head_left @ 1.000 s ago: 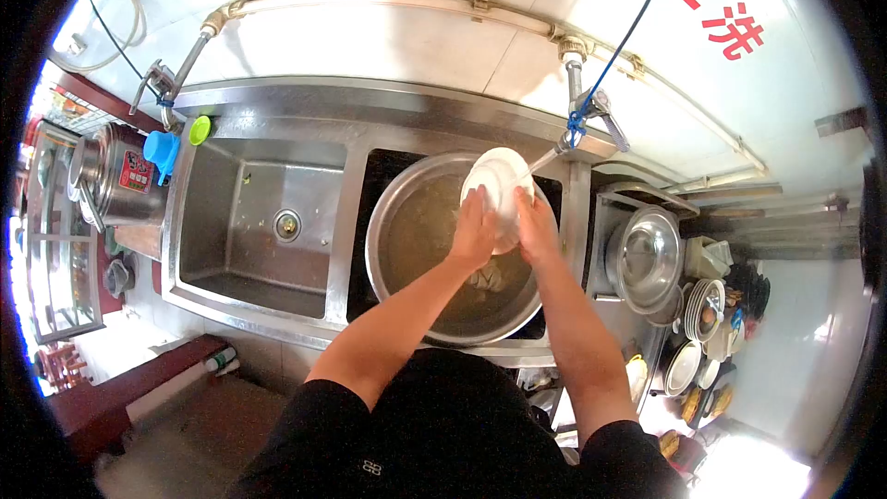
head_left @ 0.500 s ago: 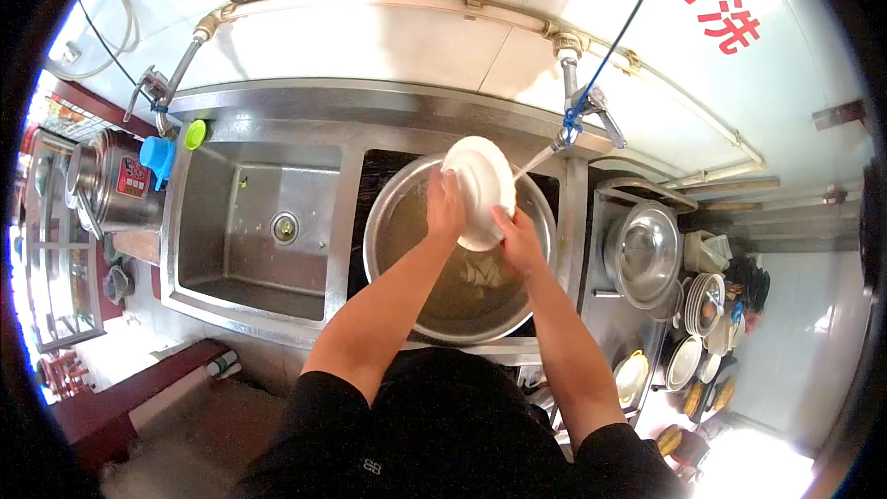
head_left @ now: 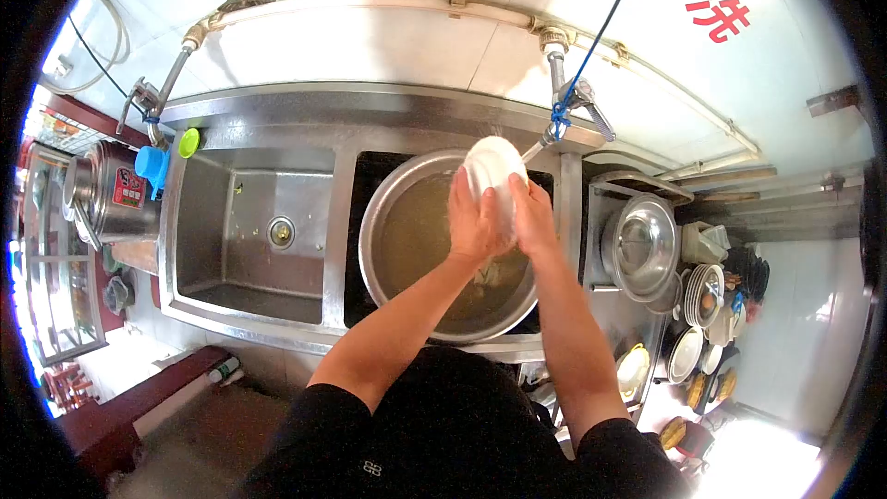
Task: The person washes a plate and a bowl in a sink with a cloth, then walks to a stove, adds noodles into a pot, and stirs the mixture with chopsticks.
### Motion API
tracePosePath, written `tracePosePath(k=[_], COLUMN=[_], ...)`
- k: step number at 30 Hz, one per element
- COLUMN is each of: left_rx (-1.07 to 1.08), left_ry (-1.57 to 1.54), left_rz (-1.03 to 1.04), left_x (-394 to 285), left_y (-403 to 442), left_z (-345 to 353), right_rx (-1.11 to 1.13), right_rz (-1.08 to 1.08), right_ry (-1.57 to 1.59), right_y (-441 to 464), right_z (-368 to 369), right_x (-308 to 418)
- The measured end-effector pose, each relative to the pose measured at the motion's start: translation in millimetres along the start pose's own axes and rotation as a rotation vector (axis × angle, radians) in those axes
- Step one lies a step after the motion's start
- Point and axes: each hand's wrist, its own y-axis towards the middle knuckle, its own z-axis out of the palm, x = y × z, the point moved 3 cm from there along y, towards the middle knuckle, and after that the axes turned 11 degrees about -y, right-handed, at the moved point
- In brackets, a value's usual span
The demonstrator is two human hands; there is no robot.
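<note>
A white plate (head_left: 492, 164) is held up on edge over a large metal basin (head_left: 368, 263) of cloudy water. My left hand (head_left: 473, 224) lies against its left face with the fingers closed on it. My right hand (head_left: 534, 217) grips the plate's right side. The lower part of the plate is partly hidden by my hands. Just right of the plate, a tap (head_left: 557, 125) tied with blue cord points toward it, and fine spray shows near the plate's top edge. Something pale sits in the water below my hands, too blurred to name.
Left of the basin is a steel sink (head_left: 277, 282) with a drain. A lime-green cup (head_left: 189, 142) and a blue plastic item (head_left: 152, 166) sit at its back corner, beside a steel pot (head_left: 115, 189). To the right are a metal bowl (head_left: 639, 245) and stacked plates (head_left: 704, 294).
The plate has shifted slightly right and turned more edge-on, nearer the tap. My left hand has moved right, and my right hand has come up along the plate's side.
</note>
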Motion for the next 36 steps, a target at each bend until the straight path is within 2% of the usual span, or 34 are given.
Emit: tracePosePath(k=[1,2,3,4,5,6,7,9,11,12,14,15,17,19,21,23,25,27,29,32,33,35,36], left_rx=[0.004,-0.03,-0.099,-0.184,-0.175,-0.182,-0.196,-0.197,-0.063,-0.052,0.051,0.067,0.214,0.318,0.441,0.49,0.615,0.769,0.818,0.839,0.822,0.85,0.856], left_ry=[0.002,0.097,-0.022,-0.147,-0.144,-0.237,-0.19,-0.14,0.137,0.138,0.374,0.372,0.492,0.53,0.566,0.465,0.389,0.575,0.609,0.655,0.664,0.639,0.606], left_rz=[0.004,0.045,-0.09,-0.216,-0.212,-0.206,-0.243,-0.276,-0.131,-0.124,0.011,0.018,0.287,0.333,0.382,0.253,-0.019,-0.024,-0.053,-0.126,-0.168,-0.19,-0.223], left_x=[1.5,2.0,11.3,24.0,33.1,47.6,31.0,17.2,18.1,17.4,13.4,10.8,-1.9,-8.1,0.2,30.5,27.8,51.3,64.7,69.4,69.6,91.4,93.0], left_y=[0.8,1.3,7.6,13.2,20.4,26.6,24.7,23.1,27.9,27.1,21.2,15.8,0.4,-15.3,-30.2,-36.9,-47.0,-56.4,-65.9,-82.3,-86.0,-91.5,-95.4], left_z=[-3.4,-8.8,-12.9,-16.1,-19.0,-22.1,-26.7,-30.4,-26.2,-23.3,-13.5,-12.1,-12.6,-16.7,-21.5,-27.9,-32.2,-39.0,-48.9,-61.3,-66.9,-78.8,-78.5], right_rx=[-0.087,-0.082,-0.089,-0.095,-0.102,-0.012,-0.019,-0.035,0.001,0.01,0.006,0.03,0.032,0.074,-0.005,0.001,-0.118,-0.075,-0.121,-0.267,-0.291,-0.363,-0.381], right_rz=[0.057,0.065,0.063,0.083,0.102,0.093,0.089,0.055,0.122,0.163,0.195,0.146,0.09,0.102,0.148,0.233,0.308,0.272,0.201,0.207,0.213,0.285,0.295], right_ry=[0.166,0.308,0.314,0.485,0.657,0.769,0.775,1.002,1.058,1.141,1.228,1.243,1.264,1.272,1.261,1.12,1.029,0.958,0.817,0.265,0.276,-0.356,-0.35], right_y=[1.7,1.8,0.9,-0.4,-1.7,-2.3,-2.5,-2.7,-7.9,-14.7,-24.5,-25.3,-34.4,-49.4,-65.7,-81.5,-107.6,-132.8,-161.5,-216.6,-234.8,-267.2,-278.6], right_z=[9.0,18.3,27.6,36.6,42.9,49.0,54.3,62.1,55.8,52.4,43.2,35.7,15.4,-5.7,-23.3,-40.1,-58.4,-72.5,-97.5,-144.1,-157.2,-184.2,-194.9], right_x=[-3.6,-5.5,-6.2,-7.8,-9.2,-12.5,-13.4,-15.5,-23.0,-23.4,-25.7,-37.4,-49.3,-50.9,-59.9,-75.1,-77.8,-84.7,-96.1,-98.5,-98.2,-103.9,-110.0])
